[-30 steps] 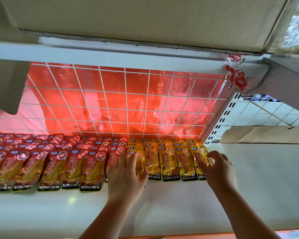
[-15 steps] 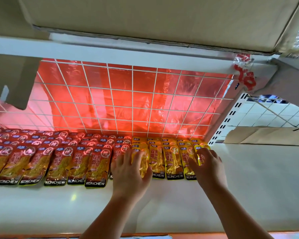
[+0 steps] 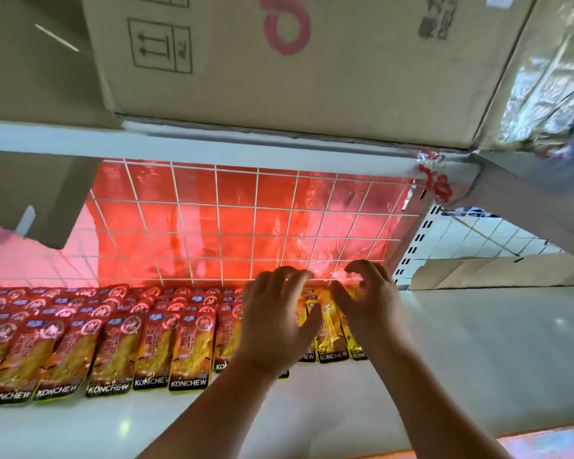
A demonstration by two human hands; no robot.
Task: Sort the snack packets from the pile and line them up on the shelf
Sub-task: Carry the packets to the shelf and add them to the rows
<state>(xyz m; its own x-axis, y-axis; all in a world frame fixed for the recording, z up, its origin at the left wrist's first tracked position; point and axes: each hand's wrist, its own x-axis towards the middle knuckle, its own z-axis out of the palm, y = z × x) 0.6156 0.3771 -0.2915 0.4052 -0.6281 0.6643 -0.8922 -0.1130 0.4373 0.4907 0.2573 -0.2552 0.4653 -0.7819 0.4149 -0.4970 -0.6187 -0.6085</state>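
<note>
Shelf: a white shelf board (image 3: 478, 359) is backed by a white wire grid (image 3: 216, 226) over red foil; a brown cardboard box (image 3: 279, 77) is stored above.
Red rows: glossy red snack packets (image 3: 113, 342) are lined up overlapping at the left, labels forward, so that kinds are kept apart.
Yellow rows: glossy yellow snack packets (image 3: 328, 329) are set just beside the red ones, under both hands.
Left hand (image 3: 275, 323): laid over the yellow rows with fingers bent; whether anything is gripped cannot be told.
Right hand (image 3: 371, 306): fingers loosely curled, thumb apart, nothing held; squaring of the row is judged likely.
</note>
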